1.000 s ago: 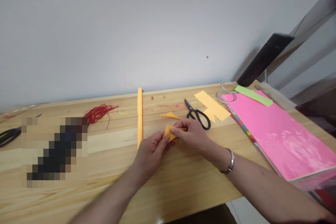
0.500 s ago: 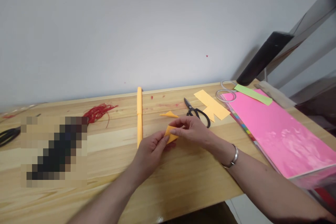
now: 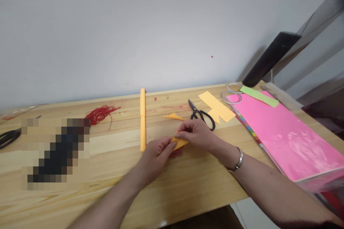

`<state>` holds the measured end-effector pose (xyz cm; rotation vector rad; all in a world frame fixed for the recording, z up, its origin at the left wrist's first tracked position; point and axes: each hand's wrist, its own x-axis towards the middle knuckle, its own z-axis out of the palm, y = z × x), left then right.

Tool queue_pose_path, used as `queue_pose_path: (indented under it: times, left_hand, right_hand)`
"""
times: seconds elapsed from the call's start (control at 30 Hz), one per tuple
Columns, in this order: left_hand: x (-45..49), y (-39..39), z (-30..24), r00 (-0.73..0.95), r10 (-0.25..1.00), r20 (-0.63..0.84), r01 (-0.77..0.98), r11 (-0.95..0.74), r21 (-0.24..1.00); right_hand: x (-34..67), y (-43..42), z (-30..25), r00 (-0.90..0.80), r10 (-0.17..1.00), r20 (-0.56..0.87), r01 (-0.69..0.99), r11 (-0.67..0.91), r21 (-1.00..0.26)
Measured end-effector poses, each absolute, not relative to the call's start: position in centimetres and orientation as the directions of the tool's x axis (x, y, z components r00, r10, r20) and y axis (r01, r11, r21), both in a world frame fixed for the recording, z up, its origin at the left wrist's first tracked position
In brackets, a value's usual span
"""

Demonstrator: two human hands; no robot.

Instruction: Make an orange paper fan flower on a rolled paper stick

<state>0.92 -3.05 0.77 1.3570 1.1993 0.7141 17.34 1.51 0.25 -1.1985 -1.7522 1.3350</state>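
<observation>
Hands: our left hand (image 3: 156, 154) and our right hand (image 3: 195, 134) meet over the middle of the table (image 3: 113, 157), and both pinch one small folded piece of orange paper (image 3: 179, 143).
Left hand state: fingers curled, thumb and fingertips closed on the near left corner of the folded paper.
Right hand state: fingers bent and pressed together on the paper's upper edge; a silver bracelet (image 3: 237, 160) sits on that wrist.
Folded paper: it lies between our two hands, low over the table; we cannot tell whether its underside touches the wood. Only a narrow orange wedge shows between the fingers.
Orange roll: a long rolled tube of orange paper (image 3: 142, 119) lies on the table just left of our left hand, running away towards the wall.
Orange scrap: a small pointed offcut (image 3: 174, 116) rests beyond our right hand, apart from it.
Scissors: black-handled scissors (image 3: 202, 115) lie just beyond our right hand, blades pointing towards the wall.
Cut sheet: a notched orange sheet (image 3: 216, 106) lies flat to the right of the scissors.
Pink stack: a pad of coloured paper with a pink top sheet (image 3: 282, 136) fills the right end of the table, with a green strip (image 3: 259, 97) across its far corner and tape rings (image 3: 231, 97) beside it.
Red thread: a tangle of red thread (image 3: 100, 113) lies well to the left.
</observation>
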Motion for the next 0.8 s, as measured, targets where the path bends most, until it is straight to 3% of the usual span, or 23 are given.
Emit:
queue_pose_path:
  times: [0.33, 0.8]
  left_hand:
    - [0.75, -3.07, 1.05, 0.218, 0.939, -0.268, 0.456, 0.145, 0.878]
    - [0.99, -3.33, 0.85, 0.233, 0.909, -0.347, 0.247, 0.29, 0.925]
  right_hand:
    - [17.37, 1.64, 0.45, -0.291, 0.957, -0.004, 0.346, 0.102, -0.933]
    - [17.39, 1.63, 0.4, -0.291, 0.957, 0.009, 0.325, 0.107, -0.94]
